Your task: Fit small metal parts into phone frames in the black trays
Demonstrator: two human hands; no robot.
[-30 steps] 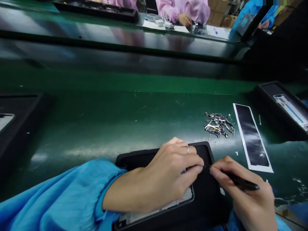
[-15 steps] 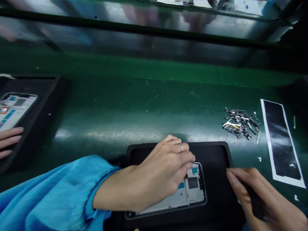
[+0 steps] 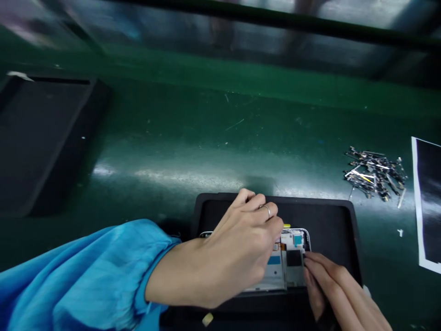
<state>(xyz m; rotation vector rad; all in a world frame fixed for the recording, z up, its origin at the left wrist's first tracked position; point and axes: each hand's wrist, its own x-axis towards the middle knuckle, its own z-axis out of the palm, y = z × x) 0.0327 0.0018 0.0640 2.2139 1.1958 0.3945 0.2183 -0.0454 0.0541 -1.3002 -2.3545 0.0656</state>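
Observation:
A phone frame (image 3: 265,282), pale inside with blue patches and a dark square, lies in a black tray (image 3: 351,209). My left hand (image 3: 237,243), wearing a ring, reaches across the frame. Its fingers are curled together at the far edge, and their tips are hidden. Just beyond them shows a small yellow piece (image 3: 286,225). At the frame's right edge my right hand (image 3: 339,287) is closed, fingertips against the rim. A dark slim tool (image 3: 326,317), mostly hidden, appears between its thumb and fingers; its tip cannot be made out.
Small metal and flex parts (image 3: 375,174) lie heaped at the right. Beyond them is a black sheet with a white border (image 3: 429,197). Another black tray (image 3: 44,138) stands at the left. A yellowish scrap (image 3: 207,319) shows near the front.
My right hand has moved left from the tray's side onto the phone frame. The yellow piece now shows by my left fingers. The co-worker's hand and phone frame at the left are gone from view.

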